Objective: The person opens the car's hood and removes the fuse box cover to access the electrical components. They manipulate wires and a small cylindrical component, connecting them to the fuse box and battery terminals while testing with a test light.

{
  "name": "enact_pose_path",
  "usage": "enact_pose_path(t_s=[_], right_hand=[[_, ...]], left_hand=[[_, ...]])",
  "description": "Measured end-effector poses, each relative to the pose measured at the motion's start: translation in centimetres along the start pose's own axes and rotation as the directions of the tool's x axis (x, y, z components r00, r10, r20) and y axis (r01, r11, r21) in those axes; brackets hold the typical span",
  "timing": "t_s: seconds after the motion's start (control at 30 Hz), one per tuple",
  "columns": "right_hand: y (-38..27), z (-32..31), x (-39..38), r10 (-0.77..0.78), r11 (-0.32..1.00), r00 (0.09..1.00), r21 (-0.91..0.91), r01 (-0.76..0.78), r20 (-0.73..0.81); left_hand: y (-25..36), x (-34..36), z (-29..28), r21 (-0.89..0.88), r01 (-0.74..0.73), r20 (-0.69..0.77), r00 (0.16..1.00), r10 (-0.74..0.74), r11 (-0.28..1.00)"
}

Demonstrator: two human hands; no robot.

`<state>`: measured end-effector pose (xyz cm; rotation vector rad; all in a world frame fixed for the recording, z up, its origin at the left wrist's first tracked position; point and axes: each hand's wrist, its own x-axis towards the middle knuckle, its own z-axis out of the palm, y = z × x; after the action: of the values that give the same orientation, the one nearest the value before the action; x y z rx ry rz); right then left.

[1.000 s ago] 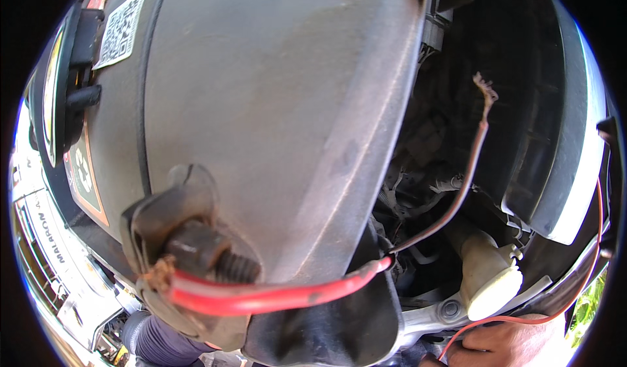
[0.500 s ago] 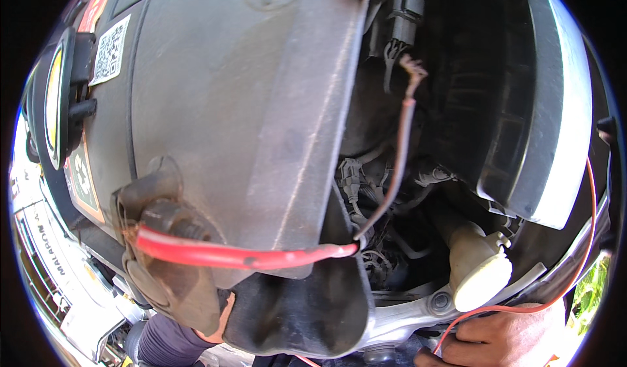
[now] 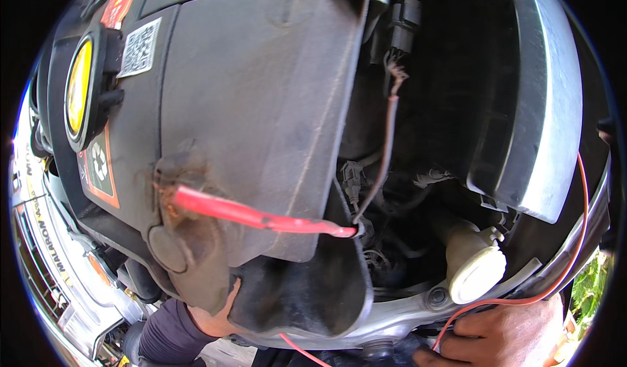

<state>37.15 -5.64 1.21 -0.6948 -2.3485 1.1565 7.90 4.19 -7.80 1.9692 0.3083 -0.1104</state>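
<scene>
My right hand [image 3: 499, 331] is at the lower right beside the silver metal frame bar [image 3: 392, 333], fingers curled. A thin orange wire [image 3: 486, 303] crosses above its knuckles and drops to its fingertips, where it appears gripped. At the lower left, my left forearm in a dark sleeve [image 3: 173, 337] reaches behind a black flap [image 3: 294, 301]. Part of my left hand [image 3: 210, 320] shows; its fingers are hidden. A thin pinkish-red wire [image 3: 300, 349] emerges below the flap. Above, a thick red cable [image 3: 261, 218] joins a thinner wire [image 3: 390, 138] with frayed bare strands.
A large black casing [image 3: 248, 99] with labels fills the upper left, a yellow round part [image 3: 79, 86] at its side. A white cap [image 3: 478, 275] rises beside the frame bar. Grey connectors [image 3: 405, 24] hang in the dark gap. A black-and-white panel [image 3: 552, 118] borders the right.
The view has shifted, bringing the casing and red cable further right in the picture. More of the pinkish-red wire shows below the flap. My right hand stays in nearly the same place.
</scene>
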Motion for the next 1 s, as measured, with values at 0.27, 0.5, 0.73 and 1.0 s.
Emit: enact_pose_path(t_s=[0.27, 0.5, 0.73, 1.0], right_hand=[[-0.9, 0.7, -0.7, 0.073, 0.997, 0.997, -0.008, -0.073, 0.01], [-0.5, 0.8, -1.3, 0.011, 1.0, 1.0, -0.001, -0.011, -0.007], [0.1, 0.0, -1.0, -0.054, 0.998, 0.994, -0.017, 0.055, 0.093], [-0.3, -1.4, 0.4, 0.007, 1.0, 0.988, -0.012, -0.005, 0.157]], left_hand=[[-0.4, 0.8, -0.4, 0.139, -0.126, 0.074, 0.99, 0.117, 0.982], [0.4, 1.2, -1.0, 0.096, -0.037, 0.027, 0.999, 0.034, 0.995], [2.1, 1.5, -1.9, 0.077, 0.228, -0.025, 0.974, -0.227, 0.971], [3.7, -1.9, -2.9, 0.441, 0.218, -0.132, 0.975, -0.177, 0.871]])
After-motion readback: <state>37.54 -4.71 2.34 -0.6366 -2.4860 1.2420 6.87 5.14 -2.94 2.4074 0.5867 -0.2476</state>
